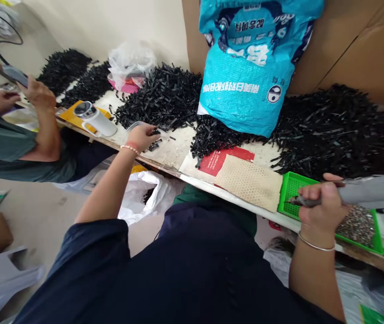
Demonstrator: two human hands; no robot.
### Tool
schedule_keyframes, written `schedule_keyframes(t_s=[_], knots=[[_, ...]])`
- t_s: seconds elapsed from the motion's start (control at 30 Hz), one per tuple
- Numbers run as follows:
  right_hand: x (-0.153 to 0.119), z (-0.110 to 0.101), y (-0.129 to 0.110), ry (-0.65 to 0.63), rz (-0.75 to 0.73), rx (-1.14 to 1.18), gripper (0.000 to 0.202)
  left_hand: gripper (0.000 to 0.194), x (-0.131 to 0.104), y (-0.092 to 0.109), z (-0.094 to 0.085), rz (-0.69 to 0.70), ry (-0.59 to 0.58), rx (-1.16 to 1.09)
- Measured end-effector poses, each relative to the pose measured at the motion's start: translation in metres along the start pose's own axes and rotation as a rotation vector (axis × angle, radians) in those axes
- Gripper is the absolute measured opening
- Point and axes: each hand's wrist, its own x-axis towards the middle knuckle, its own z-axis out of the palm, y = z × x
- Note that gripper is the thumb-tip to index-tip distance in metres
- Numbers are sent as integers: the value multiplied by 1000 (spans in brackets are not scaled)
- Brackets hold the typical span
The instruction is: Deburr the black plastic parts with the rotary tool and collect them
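My right hand (325,207) is wrapped round a grey electric screwdriver (360,191). Its tip points left, over the bare end of a green plastic basket (291,186). Many small screws (357,225) lie in the other end of that basket, beneath and beyond my wrist. Out to the left, my left hand (141,137) is closed, with a small black plastic piece (155,132) at its fingertips. Several more black pieces lie on the table just below those fingers. A clear plastic rim shows behind the hand, mostly hidden by it.
Heaps of black plastic pieces (337,130) line the table's back, around a blue sack (242,90). A honeycomb-patterned mat (249,180) lies before me, beside a white mug (99,120) further left. A co-worker's arm (45,121) is at far left; an open white bag (141,195) stands below the edge.
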Motion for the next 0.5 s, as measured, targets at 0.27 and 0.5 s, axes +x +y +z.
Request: schedule_keyframes(t_s=[0.27,0.5], knots=[[-7,6,6,-92,-2,40,32,57,-6,-27,20,18,7,93],[-15,0,3,-94,10,65,35,37,-17,-28,17,-38,-39,1]])
